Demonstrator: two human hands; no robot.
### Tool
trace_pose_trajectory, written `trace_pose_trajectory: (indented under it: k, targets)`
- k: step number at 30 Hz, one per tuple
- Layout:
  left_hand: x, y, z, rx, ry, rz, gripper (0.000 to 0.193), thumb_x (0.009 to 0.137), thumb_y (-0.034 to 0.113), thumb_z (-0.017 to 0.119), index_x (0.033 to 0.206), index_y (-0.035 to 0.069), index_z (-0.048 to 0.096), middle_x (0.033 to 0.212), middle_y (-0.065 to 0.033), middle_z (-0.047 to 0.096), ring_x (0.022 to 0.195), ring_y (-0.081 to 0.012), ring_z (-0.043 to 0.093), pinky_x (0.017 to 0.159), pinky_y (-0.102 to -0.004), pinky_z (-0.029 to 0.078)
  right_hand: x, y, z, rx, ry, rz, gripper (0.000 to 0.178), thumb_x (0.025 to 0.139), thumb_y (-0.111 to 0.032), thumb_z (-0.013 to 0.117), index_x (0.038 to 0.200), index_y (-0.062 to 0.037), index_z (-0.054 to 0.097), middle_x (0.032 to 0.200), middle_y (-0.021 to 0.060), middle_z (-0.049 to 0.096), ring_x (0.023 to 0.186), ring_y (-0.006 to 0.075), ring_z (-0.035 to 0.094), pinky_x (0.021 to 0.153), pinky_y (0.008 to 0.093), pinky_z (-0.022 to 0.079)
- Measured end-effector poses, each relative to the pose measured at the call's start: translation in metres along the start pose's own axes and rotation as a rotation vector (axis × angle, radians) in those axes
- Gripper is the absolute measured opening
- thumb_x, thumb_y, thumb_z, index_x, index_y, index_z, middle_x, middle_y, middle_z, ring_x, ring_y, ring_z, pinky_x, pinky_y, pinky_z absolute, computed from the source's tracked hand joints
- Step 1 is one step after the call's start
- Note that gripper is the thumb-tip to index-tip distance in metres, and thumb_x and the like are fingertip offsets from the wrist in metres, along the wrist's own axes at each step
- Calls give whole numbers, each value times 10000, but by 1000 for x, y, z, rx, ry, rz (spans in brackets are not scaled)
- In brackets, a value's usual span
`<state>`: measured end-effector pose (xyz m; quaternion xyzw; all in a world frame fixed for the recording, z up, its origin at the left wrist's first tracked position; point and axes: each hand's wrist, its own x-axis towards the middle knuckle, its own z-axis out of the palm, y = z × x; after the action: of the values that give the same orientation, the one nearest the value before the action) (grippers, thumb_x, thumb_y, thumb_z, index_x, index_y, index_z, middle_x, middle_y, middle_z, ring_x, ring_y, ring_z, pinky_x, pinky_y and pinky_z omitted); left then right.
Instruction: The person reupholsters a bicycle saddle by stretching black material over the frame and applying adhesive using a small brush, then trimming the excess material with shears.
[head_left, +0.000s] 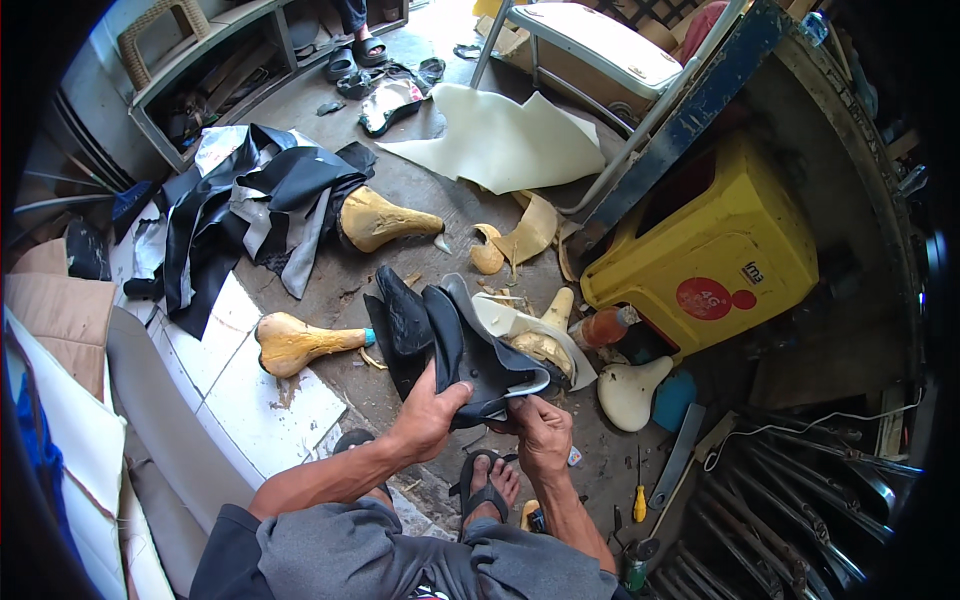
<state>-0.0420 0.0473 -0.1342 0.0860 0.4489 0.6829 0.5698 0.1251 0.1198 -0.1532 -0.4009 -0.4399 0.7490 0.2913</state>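
Both my hands hold a black saddle cover above the floor between my feet. My left hand wraps round its near left side, thumb on top. At its near right edge, my right hand pinches the rim, where a pale grey underside shows. Just beyond, a black saddle piece leans by the cover. A yellow foam saddle pad with a blue tip lies to the left, and another saddle pad lies farther off. To the right sits a cream saddle shell.
Black vinyl scraps are heaped at the far left, and a cream foam sheet spreads at the back. A yellow plastic stool lies tipped on the right. Near my right foot are a yellow-handled screwdriver and several metal frames.
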Motion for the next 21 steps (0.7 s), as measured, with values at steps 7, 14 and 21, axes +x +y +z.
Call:
trace_pose_trajectory:
  k: [7,14,21]
  targets:
    - [9,5,-21,-196,1,-227,326,949,21,600,1267,-39,555,1149,-137,688,1020,-233,714,945,-390,592,7,-6,0,14,-92,101,294,1035,-238,639,1098,37,725,1010,76,726,918,140,694,815,339,642]
    - [8,4,-28,-197,19,-231,325,945,-7,562,1269,5,542,1149,-107,666,1001,-208,692,919,-372,575,13,-3,3,178,-98,203,298,1033,-236,639,1121,40,707,1002,91,730,904,170,717,808,370,654]
    - [5,-3,-10,-110,54,-107,367,940,5,580,1304,-8,531,1172,-126,676,1043,-233,695,960,-398,577,14,-1,-6,-24,-54,116,314,1031,-247,644,1162,32,703,1031,96,742,954,186,721,827,379,655]
